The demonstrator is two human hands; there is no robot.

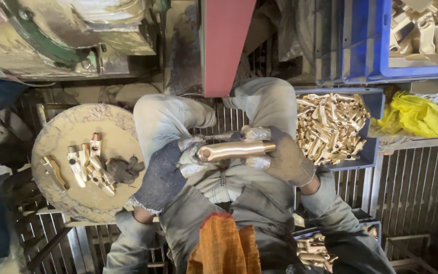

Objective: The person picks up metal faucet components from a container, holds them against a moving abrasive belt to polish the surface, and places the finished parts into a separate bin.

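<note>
Crosswise, both gloved hands hold the brass handle (235,150), rounded end leftward.

Both hands wear dark grey knitted work gloves, the left hand (162,175) and the right hand (287,157), grimy, with paler frayed cuffs. Dusty grey-green sleeves and matching trousers fill the centre of the frame; an orange mesh cloth (224,246) hangs at lower centre.

A crumpled yellow plastic bag (421,115) lies at the right, beside the grey bin of brass parts (374,129). No labels, signs or screens show.
</note>
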